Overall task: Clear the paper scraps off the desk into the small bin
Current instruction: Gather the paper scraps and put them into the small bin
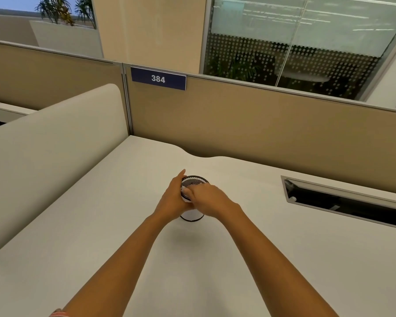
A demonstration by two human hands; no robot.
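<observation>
The left hand point(173, 202) wraps the bin point(193, 216) mid-counter point(101, 225), likely steadying it, while the right hand point(206, 199) over its mesh rim pushes a white scrap point(185, 190) in, though its fingers are blurred, so whether they pinch the scrap is unclear.
</observation>
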